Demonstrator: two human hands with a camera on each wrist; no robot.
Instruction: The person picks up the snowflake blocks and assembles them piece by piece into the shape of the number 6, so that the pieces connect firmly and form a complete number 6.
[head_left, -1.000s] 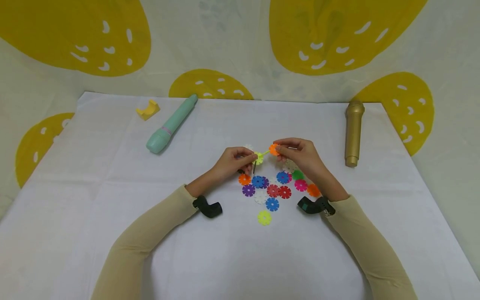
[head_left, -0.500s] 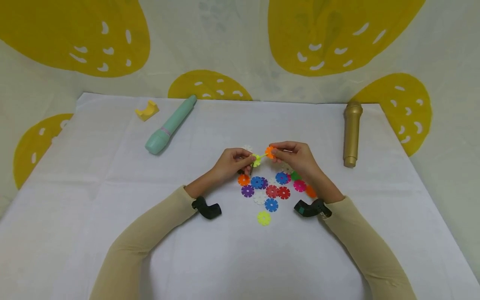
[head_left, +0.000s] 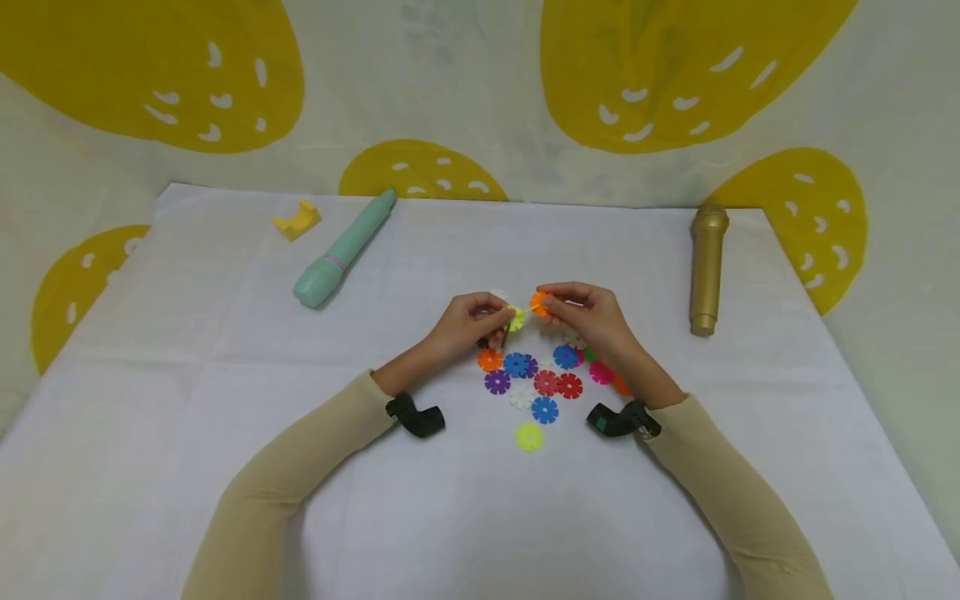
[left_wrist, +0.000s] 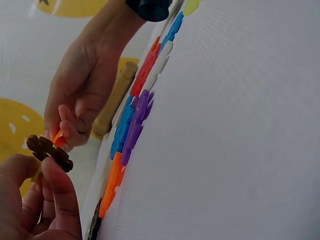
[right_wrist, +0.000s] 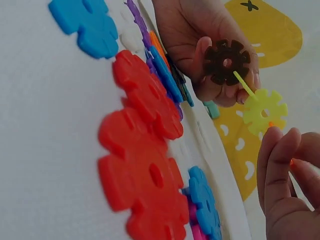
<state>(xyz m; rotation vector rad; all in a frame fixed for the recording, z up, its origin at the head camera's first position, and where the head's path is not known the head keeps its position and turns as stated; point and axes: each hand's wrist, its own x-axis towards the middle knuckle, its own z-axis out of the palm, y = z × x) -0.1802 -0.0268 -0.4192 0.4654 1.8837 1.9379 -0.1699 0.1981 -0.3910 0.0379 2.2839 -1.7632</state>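
My left hand [head_left: 467,327] pinches a small chain of joined snowflake discs above the scattered pieces. In the right wrist view, the chain includes a brown disc [right_wrist: 215,67] beside the left fingers, a thin yellow-green disc seen edge-on [right_wrist: 244,85], and a yellow disc [right_wrist: 260,111] seen face-on. Between the right hand's [head_left: 596,315] thumb and fingers is an orange snowflake disc [head_left: 537,303], right at the yellow edge of the chain. The right fingers hide most of that orange disc in the right wrist view.
Below the hands lie several loose snowflake discs, among them red [head_left: 570,386], blue [head_left: 544,409], purple [head_left: 497,382] and yellow [head_left: 528,436]. A mint-green microphone [head_left: 347,246] and a yellow curved block [head_left: 297,221] lie back left; a gold microphone [head_left: 707,271] lies right.
My right hand has shifted slightly left with the orange disc, closer to the left hand, then stayed nearly still. The left hand keeps its hold in about the same place.
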